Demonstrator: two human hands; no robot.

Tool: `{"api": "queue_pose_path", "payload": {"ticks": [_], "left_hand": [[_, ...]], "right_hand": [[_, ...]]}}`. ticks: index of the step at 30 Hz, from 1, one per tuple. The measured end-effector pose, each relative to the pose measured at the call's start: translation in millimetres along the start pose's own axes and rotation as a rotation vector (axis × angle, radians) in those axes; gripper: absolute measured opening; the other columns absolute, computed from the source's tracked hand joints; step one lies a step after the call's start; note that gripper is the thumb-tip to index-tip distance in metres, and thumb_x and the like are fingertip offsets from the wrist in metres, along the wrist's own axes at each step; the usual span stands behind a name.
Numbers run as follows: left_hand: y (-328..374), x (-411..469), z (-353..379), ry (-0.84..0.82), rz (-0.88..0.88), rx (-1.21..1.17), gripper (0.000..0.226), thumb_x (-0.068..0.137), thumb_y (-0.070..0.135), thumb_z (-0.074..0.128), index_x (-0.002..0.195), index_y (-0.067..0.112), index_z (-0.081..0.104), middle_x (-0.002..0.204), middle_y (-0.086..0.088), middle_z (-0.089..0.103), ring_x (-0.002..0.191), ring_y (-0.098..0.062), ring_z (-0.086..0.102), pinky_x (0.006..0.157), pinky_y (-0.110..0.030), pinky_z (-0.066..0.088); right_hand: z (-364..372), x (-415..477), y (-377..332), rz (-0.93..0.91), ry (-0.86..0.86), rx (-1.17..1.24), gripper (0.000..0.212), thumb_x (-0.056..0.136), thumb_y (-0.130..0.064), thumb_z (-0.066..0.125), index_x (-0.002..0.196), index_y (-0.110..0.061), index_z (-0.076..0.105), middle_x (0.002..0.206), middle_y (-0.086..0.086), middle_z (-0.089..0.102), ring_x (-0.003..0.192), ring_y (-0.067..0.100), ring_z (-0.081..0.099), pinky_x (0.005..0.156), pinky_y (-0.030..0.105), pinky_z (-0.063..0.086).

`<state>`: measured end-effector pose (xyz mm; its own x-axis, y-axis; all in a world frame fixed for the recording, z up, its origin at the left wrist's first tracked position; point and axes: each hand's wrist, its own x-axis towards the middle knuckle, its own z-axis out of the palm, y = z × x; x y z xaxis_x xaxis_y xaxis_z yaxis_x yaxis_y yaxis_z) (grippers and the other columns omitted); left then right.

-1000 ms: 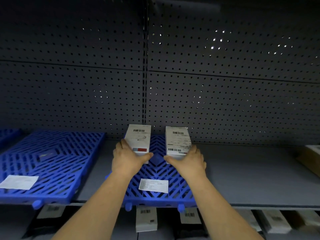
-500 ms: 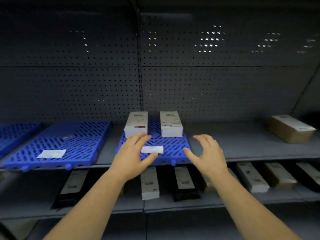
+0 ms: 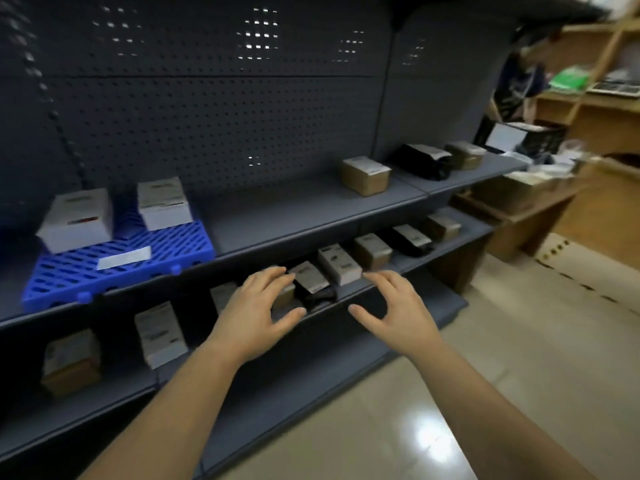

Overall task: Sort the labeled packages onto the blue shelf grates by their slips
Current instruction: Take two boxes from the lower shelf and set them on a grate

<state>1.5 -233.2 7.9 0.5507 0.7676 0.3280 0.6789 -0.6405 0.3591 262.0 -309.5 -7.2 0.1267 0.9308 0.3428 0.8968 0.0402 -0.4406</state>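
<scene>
Two white labeled boxes, one at the left (image 3: 78,220) and one at the right (image 3: 162,202), stand side by side at the back of a blue shelf grate (image 3: 166,251) on the upper shelf, with a paper slip (image 3: 124,258) lying near the grate's front. My left hand (image 3: 259,313) and my right hand (image 3: 398,313) hover empty, fingers spread, in front of the lower shelf. Just beyond them a black package (image 3: 313,285) and a white box (image 3: 339,265) lie in a row of labeled packages.
The lower shelf holds several brown, white and black packages, among them a white one (image 3: 159,334). A brown box (image 3: 365,174) and a black bag (image 3: 422,161) sit further right on the upper shelf (image 3: 294,209). Wooden shelving (image 3: 588,109) and bare floor (image 3: 519,341) lie to the right.
Both hands let go of the two white boxes on the grate and drew back and down to the lower shelf. The view swung right and pulled away.
</scene>
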Motion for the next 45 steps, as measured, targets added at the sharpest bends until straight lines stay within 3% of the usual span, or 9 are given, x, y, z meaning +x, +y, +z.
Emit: {"api": "queue_pose_path", "payload": {"ticks": [8, 13, 31, 35, 39, 45], "left_hand": [[82, 81, 111, -0.077, 0.007, -0.062, 0.076, 0.081, 0.072, 0.035, 0.142, 0.028, 0.041, 0.146, 0.010, 0.037, 0.136, -0.011, 0.030, 0.112, -0.036, 0.030], [92, 112, 169, -0.113, -0.071, -0.070, 0.066, 0.088, 0.062, 0.048, 0.143, 0.027, 0.040, 0.148, 0.008, 0.035, 0.136, -0.013, 0.030, 0.111, -0.034, 0.029], [-69, 196, 291, -0.131, -0.436, -0.178, 0.060, 0.089, 0.052, 0.055, 0.139, 0.020, 0.046, 0.142, 0.004, 0.041, 0.131, -0.019, 0.035, 0.106, -0.028, 0.028], [-94, 220, 311, -0.093, -0.480, -0.173, 0.055, 0.089, 0.049, 0.057, 0.136, 0.020, 0.049, 0.142, 0.000, 0.044, 0.129, -0.022, 0.039, 0.104, -0.033, 0.033], [-111, 236, 328, -0.060, -0.518, -0.163, 0.054, 0.089, 0.045, 0.059, 0.136, 0.021, 0.048, 0.143, 0.000, 0.044, 0.130, -0.023, 0.039, 0.105, -0.037, 0.036], [-128, 247, 343, 0.021, -0.593, -0.116, 0.057, 0.088, 0.049, 0.056, 0.136, 0.019, 0.049, 0.143, 0.000, 0.043, 0.130, -0.022, 0.039, 0.104, -0.034, 0.036]], "right_hand": [[-31, -12, 142, 0.190, -0.008, 0.029, 0.069, 0.084, -0.067, 0.054, 0.140, -0.028, 0.047, 0.140, -0.008, 0.046, 0.132, 0.015, 0.038, 0.107, 0.037, 0.039], [-18, 15, 205, 0.179, -0.106, 0.041, 0.070, 0.086, -0.065, 0.055, 0.143, -0.027, 0.044, 0.143, -0.007, 0.042, 0.135, 0.015, 0.035, 0.109, 0.037, 0.037], [174, 179, 264, 0.285, -0.419, 0.239, 0.071, 0.086, -0.061, 0.060, 0.146, -0.026, 0.042, 0.147, -0.008, 0.038, 0.138, 0.012, 0.032, 0.104, 0.028, 0.035], [210, 214, 280, 0.320, -0.410, 0.222, 0.074, 0.085, -0.064, 0.058, 0.146, -0.026, 0.040, 0.148, -0.007, 0.037, 0.140, 0.015, 0.029, 0.106, 0.036, 0.038], [245, 241, 299, 0.368, -0.454, 0.189, 0.086, 0.081, -0.067, 0.061, 0.150, -0.024, 0.033, 0.153, -0.001, 0.031, 0.143, 0.020, 0.025, 0.109, 0.041, 0.038], [290, 288, 316, 0.312, -0.461, 0.042, 0.120, 0.067, -0.080, 0.064, 0.154, -0.013, 0.015, 0.155, 0.011, 0.023, 0.143, 0.032, 0.019, 0.115, 0.045, 0.024]]}}
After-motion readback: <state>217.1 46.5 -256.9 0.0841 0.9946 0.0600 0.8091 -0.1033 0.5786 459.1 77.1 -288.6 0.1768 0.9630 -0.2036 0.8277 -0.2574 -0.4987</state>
